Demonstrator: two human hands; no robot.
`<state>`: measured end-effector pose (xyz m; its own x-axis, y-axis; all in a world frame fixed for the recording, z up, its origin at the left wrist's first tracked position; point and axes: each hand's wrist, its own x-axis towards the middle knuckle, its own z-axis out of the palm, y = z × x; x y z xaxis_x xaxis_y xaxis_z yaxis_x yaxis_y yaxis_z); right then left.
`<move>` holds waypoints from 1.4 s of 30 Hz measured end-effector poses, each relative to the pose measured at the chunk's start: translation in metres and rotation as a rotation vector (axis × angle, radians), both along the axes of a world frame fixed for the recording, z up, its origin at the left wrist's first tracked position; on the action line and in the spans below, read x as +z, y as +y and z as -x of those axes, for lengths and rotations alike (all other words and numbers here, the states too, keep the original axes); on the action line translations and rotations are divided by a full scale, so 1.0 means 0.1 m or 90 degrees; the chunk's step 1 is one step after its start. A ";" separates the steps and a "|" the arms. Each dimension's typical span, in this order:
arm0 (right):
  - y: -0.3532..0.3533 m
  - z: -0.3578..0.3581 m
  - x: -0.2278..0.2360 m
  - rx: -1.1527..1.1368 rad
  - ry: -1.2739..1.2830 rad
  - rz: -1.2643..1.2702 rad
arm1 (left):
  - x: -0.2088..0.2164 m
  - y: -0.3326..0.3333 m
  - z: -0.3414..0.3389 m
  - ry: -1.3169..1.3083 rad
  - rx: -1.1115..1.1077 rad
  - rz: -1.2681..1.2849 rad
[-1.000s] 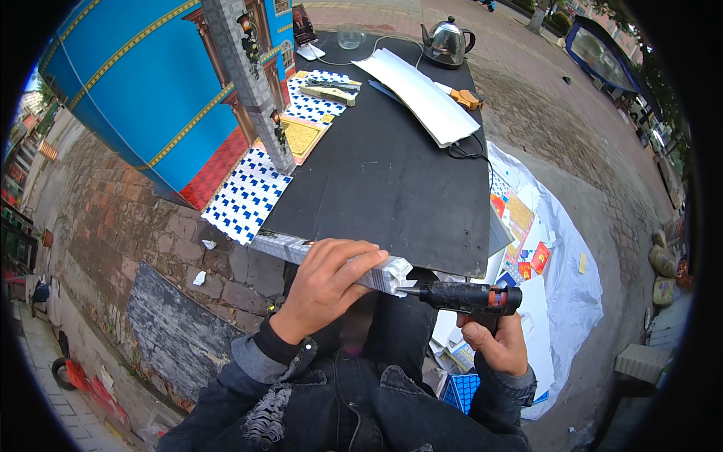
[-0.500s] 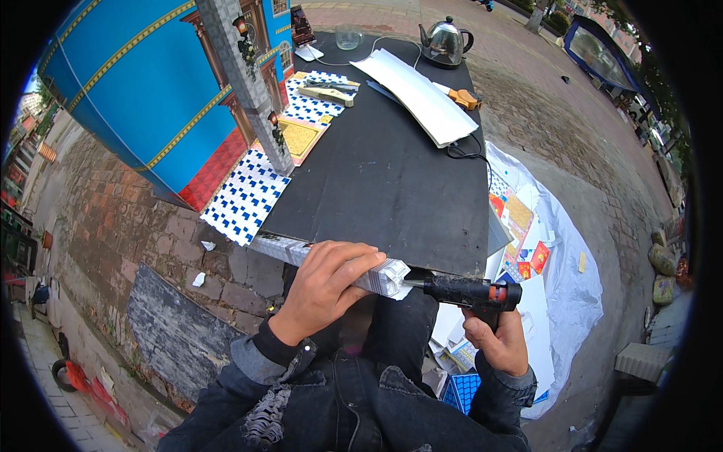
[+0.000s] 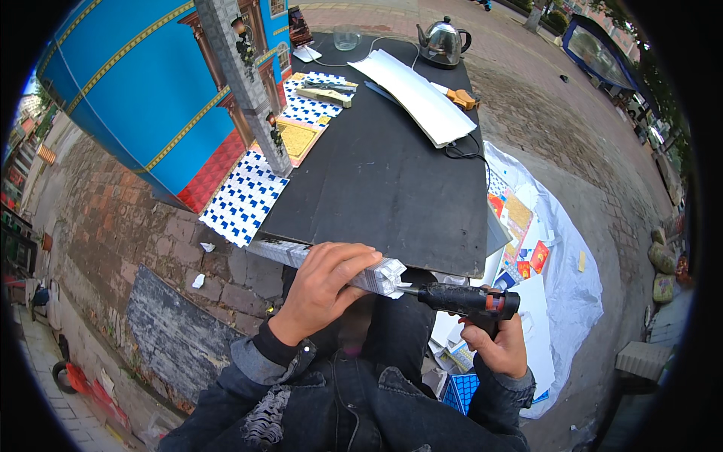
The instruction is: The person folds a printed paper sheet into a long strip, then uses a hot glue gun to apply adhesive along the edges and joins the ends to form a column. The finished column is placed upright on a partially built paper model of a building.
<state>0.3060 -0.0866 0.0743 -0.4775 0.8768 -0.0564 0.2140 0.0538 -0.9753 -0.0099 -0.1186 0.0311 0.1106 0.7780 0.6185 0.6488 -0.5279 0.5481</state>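
Observation:
My left hand [image 3: 327,282] is wrapped round a long grey paper column [image 3: 382,277] with a stone-block print, held along the table's near edge. Its folded end faces right. In my right hand [image 3: 498,343] is a black hot glue gun [image 3: 467,300], gripped by its handle, with the nozzle at the column's open end; whether the tip touches the paper I cannot tell. A similar grey column [image 3: 263,113] stands upright on the blue-and-white checked base of a large blue paper house model [image 3: 166,98] at the left.
On the black table [image 3: 376,196] lie white sheets [image 3: 418,98], an orange-handled tool [image 3: 461,98] and a utility knife [image 3: 324,96]. A metal kettle [image 3: 443,44] and a glass jar [image 3: 347,39] stand at the back. Right of the table, white plastic sheeting [image 3: 572,279] holds printed paper pieces.
The glue gun has shifted slightly left and down, and my right thumb and fingers have changed position on its handle. My left hand and the column have hardly moved.

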 end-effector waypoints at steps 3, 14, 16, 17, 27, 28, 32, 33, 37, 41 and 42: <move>0.06 -0.01 -0.02 -0.022 0.113 0.073 | -0.01 0.00 0.01 -0.037 -0.005 0.015; 1.29 0.47 -0.75 -0.214 -0.533 -0.275 | 0.04 -0.05 0.05 -0.068 -0.014 0.064; 1.30 0.58 -0.71 -0.253 -0.608 -0.309 | 0.05 -0.05 0.06 -0.071 -0.007 0.063; 1.24 0.64 -0.65 -0.281 -0.541 -0.404 | 0.05 -0.05 0.06 -0.073 -0.002 0.062; 0.05 1.41 -0.29 -0.136 0.025 -0.758 | 0.11 -0.05 0.06 -0.144 0.062 0.043; 0.06 1.44 -0.29 -0.147 0.036 -0.765 | 0.11 -0.05 0.06 -0.145 0.062 0.043; 0.10 1.48 -0.29 -0.156 0.042 -0.755 | 0.11 -0.08 0.03 -0.138 0.056 0.037; 0.09 1.47 -0.29 -0.155 0.045 -0.754 | 0.10 -0.09 0.02 -0.135 0.053 0.035; 0.07 1.42 -0.28 -0.145 0.010 -0.732 | 0.08 -0.08 0.02 -0.143 0.045 0.034; 0.07 1.38 -0.22 -0.132 -0.011 -0.704 | 0.08 -0.09 0.04 -0.145 0.036 0.035; 0.08 1.38 -0.20 -0.136 -0.002 -0.699 | 0.07 -0.09 0.04 -0.146 0.034 0.035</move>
